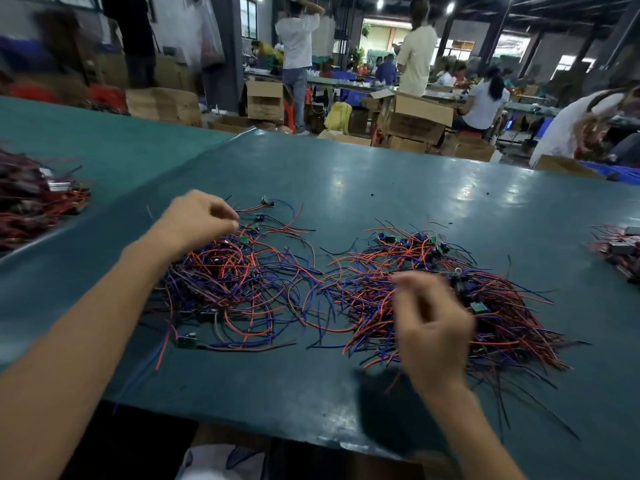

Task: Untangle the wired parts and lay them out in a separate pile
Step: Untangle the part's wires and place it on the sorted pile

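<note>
Workshop boxes point(415, 123) stand beyond the table point(346, 188); blurred right hand point(433, 327) perhaps pinches wires point(512, 306).

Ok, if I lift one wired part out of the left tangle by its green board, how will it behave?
Probably floppy: the thin leads in the left tangle lie in loose curves. Likely light, since each green board is small. It will probably drag neighbours along, as the wires cross thickly.
</note>
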`<move>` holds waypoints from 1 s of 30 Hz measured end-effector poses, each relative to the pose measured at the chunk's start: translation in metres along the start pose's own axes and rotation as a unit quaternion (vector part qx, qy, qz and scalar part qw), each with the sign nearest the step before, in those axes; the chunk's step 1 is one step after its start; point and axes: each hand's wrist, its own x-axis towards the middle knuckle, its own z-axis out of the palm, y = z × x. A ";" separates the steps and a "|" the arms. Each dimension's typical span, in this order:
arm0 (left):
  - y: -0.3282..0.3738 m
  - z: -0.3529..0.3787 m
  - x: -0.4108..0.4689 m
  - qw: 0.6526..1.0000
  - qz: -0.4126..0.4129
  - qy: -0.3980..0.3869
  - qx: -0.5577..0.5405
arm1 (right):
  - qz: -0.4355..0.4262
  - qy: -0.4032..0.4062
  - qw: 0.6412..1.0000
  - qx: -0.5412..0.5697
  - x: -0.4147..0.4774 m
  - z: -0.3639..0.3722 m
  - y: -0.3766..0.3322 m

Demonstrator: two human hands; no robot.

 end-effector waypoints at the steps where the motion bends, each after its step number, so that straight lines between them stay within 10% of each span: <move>1: 0.004 0.005 0.001 0.996 0.010 -0.059 0.066 | -0.084 -0.095 0.991 -0.046 -0.015 0.013 0.000; 6: -0.003 0.014 0.005 0.963 -0.035 -0.190 0.189 | -0.094 -0.315 0.935 -0.136 -0.040 0.030 0.020; 30: -0.026 0.039 0.008 0.940 -0.029 -0.111 0.321 | -0.118 -0.213 0.964 -0.102 -0.040 0.027 0.022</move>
